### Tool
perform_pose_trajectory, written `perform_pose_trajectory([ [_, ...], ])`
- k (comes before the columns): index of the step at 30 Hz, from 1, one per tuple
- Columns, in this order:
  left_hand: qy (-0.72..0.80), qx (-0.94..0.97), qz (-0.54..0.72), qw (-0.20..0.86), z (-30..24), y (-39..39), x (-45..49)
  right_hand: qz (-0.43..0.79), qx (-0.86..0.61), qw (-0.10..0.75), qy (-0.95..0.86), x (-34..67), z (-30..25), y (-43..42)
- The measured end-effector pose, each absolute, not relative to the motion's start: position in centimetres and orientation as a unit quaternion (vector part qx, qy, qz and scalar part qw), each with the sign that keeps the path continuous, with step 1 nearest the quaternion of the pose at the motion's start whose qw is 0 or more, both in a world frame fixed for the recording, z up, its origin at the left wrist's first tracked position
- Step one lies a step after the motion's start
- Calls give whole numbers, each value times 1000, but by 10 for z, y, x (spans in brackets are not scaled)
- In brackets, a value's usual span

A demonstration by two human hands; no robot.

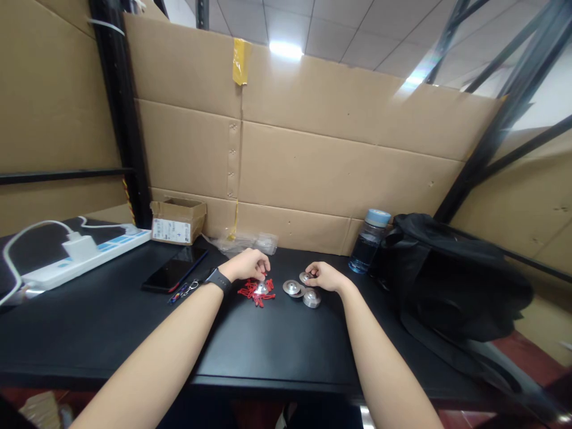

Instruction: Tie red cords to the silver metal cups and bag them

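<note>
My left hand, with a dark watch on its wrist, is closed with fingertips pointing down over a small pile of red cord loops. A silver metal disc sits among the loops, just under the fingers; whatever the fingertips pinch is hidden. My right hand has its thumb and fingers closed at the edge of a small round metal disc. Close by lie more domed metal discs, partly overlapping, and a thicker silver stack.
Left of my hands are a phone, a keyring with keys, a white power strip and an open cardboard box. Clear plastic packaging lies behind. On the right stand a water bottle and a black bag.
</note>
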State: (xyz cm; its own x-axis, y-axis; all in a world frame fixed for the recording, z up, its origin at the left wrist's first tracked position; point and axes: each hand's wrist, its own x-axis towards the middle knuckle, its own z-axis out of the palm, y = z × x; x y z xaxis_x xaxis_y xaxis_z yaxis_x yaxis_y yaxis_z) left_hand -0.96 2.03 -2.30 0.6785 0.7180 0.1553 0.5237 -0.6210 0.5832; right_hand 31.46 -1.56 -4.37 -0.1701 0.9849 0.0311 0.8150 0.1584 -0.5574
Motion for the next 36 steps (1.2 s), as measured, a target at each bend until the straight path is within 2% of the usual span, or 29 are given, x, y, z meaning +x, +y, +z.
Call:
perform_pose_trajectory([
  [6, 351, 865, 208, 294, -20, 19, -9, 220, -610, 202, -734, 316, -44, -16],
  [14, 352, 856, 240, 294, -12, 12, -6, 225, -600, 219, -736, 315, -43, -17],
  [25, 354, 843, 280, 292, -7, 9, -7, 158, -580, 202, -773, 302, -29, -30],
  [31, 352, 870, 285, 195, -12, 14, -5, 150, -587, 184, -774, 296, -26, -32],
  [36, 357, 870, 300, 158, -20, 24, -5, 157, -584, 180, -776, 296, -27, -31],
])
